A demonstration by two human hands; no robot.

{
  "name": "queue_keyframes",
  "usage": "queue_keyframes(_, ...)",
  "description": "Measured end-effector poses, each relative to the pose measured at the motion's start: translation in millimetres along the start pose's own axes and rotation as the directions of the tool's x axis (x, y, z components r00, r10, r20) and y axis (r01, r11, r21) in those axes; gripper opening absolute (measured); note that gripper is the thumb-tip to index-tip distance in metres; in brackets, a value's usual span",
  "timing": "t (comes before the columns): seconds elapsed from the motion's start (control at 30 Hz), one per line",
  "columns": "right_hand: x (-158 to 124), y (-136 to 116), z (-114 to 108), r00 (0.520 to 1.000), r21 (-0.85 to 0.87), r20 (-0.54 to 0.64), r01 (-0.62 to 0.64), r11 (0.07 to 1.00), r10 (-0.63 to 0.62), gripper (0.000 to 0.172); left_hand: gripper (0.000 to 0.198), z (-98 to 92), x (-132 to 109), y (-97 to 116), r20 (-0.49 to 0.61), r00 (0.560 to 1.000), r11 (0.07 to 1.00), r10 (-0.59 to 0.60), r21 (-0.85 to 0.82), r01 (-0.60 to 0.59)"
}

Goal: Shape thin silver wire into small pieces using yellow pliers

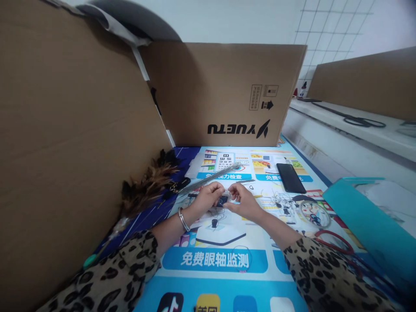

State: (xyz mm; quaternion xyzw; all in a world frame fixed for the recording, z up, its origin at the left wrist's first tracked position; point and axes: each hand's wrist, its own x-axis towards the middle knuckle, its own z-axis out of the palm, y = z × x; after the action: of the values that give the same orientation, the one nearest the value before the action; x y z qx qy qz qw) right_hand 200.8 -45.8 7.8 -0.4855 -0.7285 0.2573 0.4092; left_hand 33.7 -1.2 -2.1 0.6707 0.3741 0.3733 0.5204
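Over the printed tabletop sheet, my left hand (209,196) is closed, thumb and forefinger pinched together. My right hand (242,198) faces it a short gap away, its fingers also bent into a pinch. What the fingertips hold is too small and fine to make out. A small dark patch (222,200) shows between the hands; I cannot tell if it is an object or print. Just beyond my left hand lies a bundle of thin straight silvery wires (211,178). Nearer me sits a small black piece (214,223) with fine wire around it.
To the right lie a black phone (290,178), a tangle of fine wires with dark bits (286,205), a clear round dish or ring (314,213) and red-handled scissors (334,242). A teal box (367,216) stands beyond. Brown feathers (149,182) lie left, beside cardboard walls (224,86).
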Motion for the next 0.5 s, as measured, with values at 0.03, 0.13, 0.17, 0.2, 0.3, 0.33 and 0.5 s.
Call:
queue_keyframes(0.03,0.0,0.3,0.1,1.0,-0.002,-0.004,-0.004,1.0,0.004,0.038,0.026,-0.3,0.3,-0.8,-0.006,1.0,1.0,0.005,0.004,-0.005)
queue_keyframes(0.13,-0.2,1.1,0.1,1.0,-0.01,-0.01,-0.008,1.0,0.008,0.037,0.025,-1.1,1.1,-2.1,-0.02,1.0,1.0,0.014,0.011,-0.014)
queue_keyframes(0.17,-0.3,1.2,0.0,1.0,-0.011,-0.012,-0.008,1.0,0.008,0.036,0.025,-1.2,1.3,-2.1,-0.022,1.0,1.0,0.016,0.012,-0.016)
queue_keyframes(0.2,-0.4,1.3,0.0,1.0,-0.011,-0.015,-0.007,1.0,0.007,0.036,0.026,-1.3,1.5,-1.9,-0.023,1.0,1.0,0.017,0.012,-0.017)
queue_keyframes(0.3,-0.7,1.2,-0.1,1.0,-0.012,-0.022,-0.005,1.0,0.005,0.036,0.026,-1.1,1.5,-0.8,-0.029,0.999,1.0,0.022,0.005,-0.022)
queue_keyframes(0.33,-0.7,1.2,0.0,1.0,-0.013,-0.023,-0.002,1.0,0.002,0.035,0.026,-1.0,1.5,-0.4,-0.031,0.999,1.0,0.025,0.0,-0.025)
queue_keyframes(0.5,-1.0,2.3,0.7,0.999,-0.023,-0.029,0.014,1.0,-0.015,0.032,0.027,-1.0,1.7,0.7,-0.024,0.999,0.999,0.023,-0.031,-0.023)
